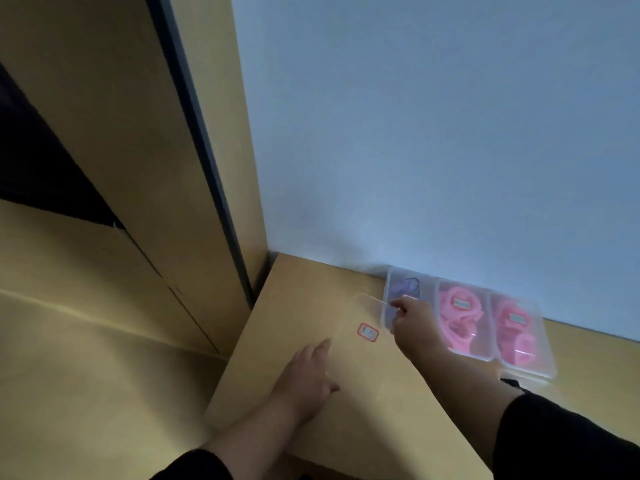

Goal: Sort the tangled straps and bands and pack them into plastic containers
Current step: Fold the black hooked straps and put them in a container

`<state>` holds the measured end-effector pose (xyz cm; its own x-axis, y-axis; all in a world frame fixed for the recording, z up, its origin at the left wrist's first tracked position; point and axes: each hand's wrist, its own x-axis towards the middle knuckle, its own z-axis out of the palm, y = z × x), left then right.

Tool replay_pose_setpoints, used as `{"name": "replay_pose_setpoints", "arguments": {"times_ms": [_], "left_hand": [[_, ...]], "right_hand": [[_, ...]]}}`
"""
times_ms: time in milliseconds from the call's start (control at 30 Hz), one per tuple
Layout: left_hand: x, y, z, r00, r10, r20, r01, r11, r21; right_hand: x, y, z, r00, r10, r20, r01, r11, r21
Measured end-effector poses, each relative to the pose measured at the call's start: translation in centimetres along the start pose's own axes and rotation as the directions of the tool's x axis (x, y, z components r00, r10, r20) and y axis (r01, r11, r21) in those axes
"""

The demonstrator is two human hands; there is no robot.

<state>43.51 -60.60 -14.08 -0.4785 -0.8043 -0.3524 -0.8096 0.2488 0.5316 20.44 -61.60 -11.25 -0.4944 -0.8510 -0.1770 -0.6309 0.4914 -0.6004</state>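
Note:
A clear plastic lid [374, 362] with a red-bordered label [367, 331] hovers low over the wooden desk [294, 306], beside a clear container of purple bands [403, 287] by the wall. My right hand [414, 318] pinches the lid's far edge, right at that container's near-left rim. My left hand [310, 370] lies with straight fingers against the lid's near-left part, thumb spread. Two closed clear containers, the pink-band container in the middle [462, 318] and the right one [517, 336], stand in a row to the right. The lid's outline is faint.
A white wall [433, 133] runs right behind the containers. A tall wooden cabinet side [194, 168] rises at the desk's left edge, with a dark gap beside it. A small dark item [512, 382] lies in front of the right container.

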Motion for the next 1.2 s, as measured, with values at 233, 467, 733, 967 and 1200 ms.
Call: {"name": "replay_pose_setpoints", "arguments": {"times_ms": [233,467,733,967,1200], "left_hand": [[0.9,9.2,2.4,0.956,0.278,0.089,-0.287,0.951,0.114],[0.2,17.9,7.8,0.905,0.405,0.130,-0.421,0.897,0.133],[-1.6,24.1,13.3,0.917,0.365,0.163,-0.385,0.915,0.120],[-2.6,25.5,16.8,0.960,0.205,0.190,-0.226,0.969,0.099],[-2.8,25.1,18.0,0.973,0.143,0.181,-0.170,0.975,0.146]], "right_hand": [[-1.1,6.5,-8.6,0.985,0.134,-0.109,-0.122,0.987,0.108],[-4.4,14.0,-15.4,0.983,0.134,-0.127,-0.130,0.991,0.041],[-5.8,21.4,-18.7,0.996,0.087,0.023,-0.081,0.979,-0.187],[-6.4,24.7,-17.4,0.987,0.010,0.161,0.040,0.952,-0.304],[-6.6,25.3,-15.9,0.946,-0.150,0.286,0.279,0.825,-0.492]]}}
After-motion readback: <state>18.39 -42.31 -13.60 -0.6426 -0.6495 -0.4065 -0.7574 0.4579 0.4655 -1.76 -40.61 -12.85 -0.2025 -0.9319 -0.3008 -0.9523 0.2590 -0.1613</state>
